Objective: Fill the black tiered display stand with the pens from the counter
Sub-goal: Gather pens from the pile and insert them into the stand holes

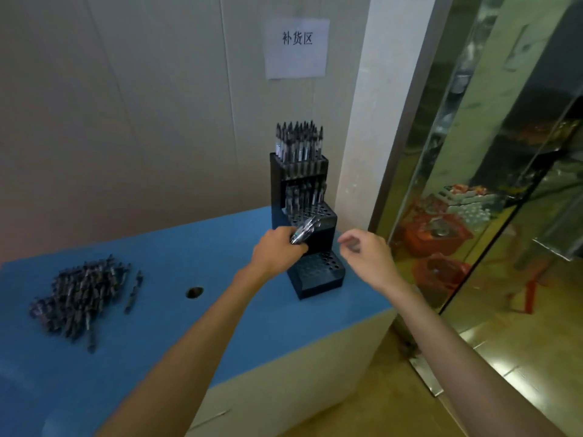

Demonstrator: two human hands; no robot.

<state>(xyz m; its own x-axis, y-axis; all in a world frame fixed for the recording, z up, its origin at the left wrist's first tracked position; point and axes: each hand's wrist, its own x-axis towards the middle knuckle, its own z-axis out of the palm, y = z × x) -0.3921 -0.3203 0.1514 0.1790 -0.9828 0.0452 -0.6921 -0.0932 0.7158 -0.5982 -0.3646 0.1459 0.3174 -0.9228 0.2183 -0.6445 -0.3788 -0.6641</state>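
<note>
The stand [303, 216] at the bench's [220, 310] far right corner has its top tier full, the middle part-filled and the lowest empty. The left grip [277, 250] holds a bundle of pens [304, 231] at the middle tier, the right grip [366, 250] hangs loosely curled and empty, and a big pile [79, 294] waits near the left edge.

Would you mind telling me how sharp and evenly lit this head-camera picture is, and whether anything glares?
Head view: soft throughout; the pile of pens on the counter is smeared, and the pens in the left hand blur. The metal wall panel at right mirrors colours and glares. Wide-angle bending tilts the walls.
</note>
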